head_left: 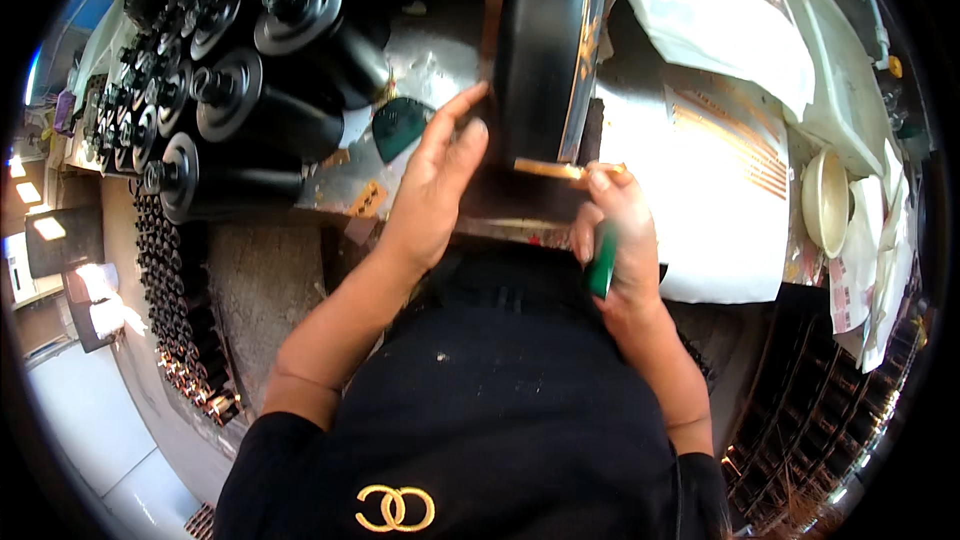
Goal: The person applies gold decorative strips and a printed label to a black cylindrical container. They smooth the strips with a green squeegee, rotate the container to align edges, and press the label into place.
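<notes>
A black cylinder (pixel 543 60) with gold bands at both ends and a gold pattern down its right side is in front of me on the bench. My left hand (pixel 435 170) is at its left side, fingers stretched out and apart. The index fingertip is at the cylinder's edge; whether it touches, I cannot tell. My right hand (pixel 625 225) is closed at the cylinder's lower right, slightly blurred. A flat green piece (pixel 603 260) sticks out of its palm. Its thumb and finger are at the lower gold band (pixel 545 169). A dark green rounded piece (pixel 400 128) lies left of the cylinder.
Several black cylinders (pixel 265 105) with knobbed ends lie stacked at the left. White sheets with gold strips (pixel 735 150) cover the right of the bench. Beyond them are a cream bowl (pixel 827 202) and a pale tray (pixel 830 60). Dark racks (pixel 820 400) stand at the lower right.
</notes>
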`<control>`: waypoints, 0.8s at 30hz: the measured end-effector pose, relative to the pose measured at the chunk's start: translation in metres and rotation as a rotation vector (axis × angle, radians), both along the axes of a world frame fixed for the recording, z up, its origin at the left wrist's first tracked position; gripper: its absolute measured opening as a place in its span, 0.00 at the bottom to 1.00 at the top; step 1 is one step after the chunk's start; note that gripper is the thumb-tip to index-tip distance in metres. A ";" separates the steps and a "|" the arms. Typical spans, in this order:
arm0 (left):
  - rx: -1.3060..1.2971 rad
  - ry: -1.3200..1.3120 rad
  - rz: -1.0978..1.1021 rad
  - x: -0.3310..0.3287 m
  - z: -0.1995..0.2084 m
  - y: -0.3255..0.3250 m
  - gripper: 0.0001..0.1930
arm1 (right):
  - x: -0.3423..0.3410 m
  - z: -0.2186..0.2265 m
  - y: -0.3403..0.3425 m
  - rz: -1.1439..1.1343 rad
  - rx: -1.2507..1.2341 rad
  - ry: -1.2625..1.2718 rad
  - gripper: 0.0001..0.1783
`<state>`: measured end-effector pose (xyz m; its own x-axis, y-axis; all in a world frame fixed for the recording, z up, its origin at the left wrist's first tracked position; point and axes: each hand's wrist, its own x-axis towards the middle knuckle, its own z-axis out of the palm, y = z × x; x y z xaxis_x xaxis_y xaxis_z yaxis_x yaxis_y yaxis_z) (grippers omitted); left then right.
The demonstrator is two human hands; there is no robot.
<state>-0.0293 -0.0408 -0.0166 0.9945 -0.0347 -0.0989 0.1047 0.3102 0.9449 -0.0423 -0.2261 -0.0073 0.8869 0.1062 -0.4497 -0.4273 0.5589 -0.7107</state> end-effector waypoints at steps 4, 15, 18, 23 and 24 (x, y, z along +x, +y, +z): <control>0.062 0.026 -0.013 0.001 0.010 -0.003 0.23 | 0.002 0.004 0.001 -0.005 -0.006 -0.004 0.08; -0.023 0.052 0.005 -0.001 0.011 -0.004 0.24 | 0.001 0.003 -0.002 0.010 -0.007 0.010 0.09; 0.010 0.032 0.004 -0.001 0.010 -0.003 0.24 | 0.001 0.001 -0.001 0.016 0.008 0.012 0.09; -0.052 0.047 -0.010 0.000 0.014 -0.005 0.31 | 0.002 0.003 -0.002 0.020 0.002 0.006 0.10; 0.179 -0.030 -0.003 -0.003 0.012 -0.004 0.34 | 0.002 0.004 -0.002 0.022 -0.016 0.020 0.10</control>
